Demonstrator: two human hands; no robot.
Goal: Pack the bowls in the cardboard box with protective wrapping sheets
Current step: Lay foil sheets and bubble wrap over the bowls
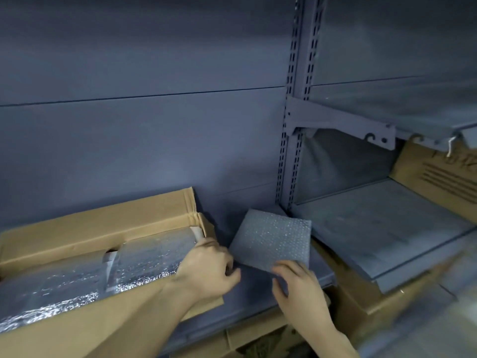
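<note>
**Head view: both hands at the open box, bubble sheet lifted beside it**

Head camera looks down at a grey metal shelf against a grey back panel.

- Cardboard box sits on the shelf at left, top flaps open. Inside lie bundles wrapped in silvery bubble sheet, with strips of pale tape across them. Whether they are bowls cannot be told; the wrap hides the contents.
- Left hand rests over the right end of the box, its fingers curled down at the corner next to the wrapped bundle. The thumb points toward the other hand. What the fingers grip, if anything, is hidden under the hand.
- Right hand holds a loose square of bubble wrap by its near edge, fingers curled over it. The sheet tilts up off the shelf, just right of the box.
- Both hands are near each other, not touching.

Surroundings: a slotted upright post divides the shelving. Right of it, a lower shelf and a bracket under a higher shelf. A printed carton stands at the far right, and more cartons sit under the shelves.
</note>
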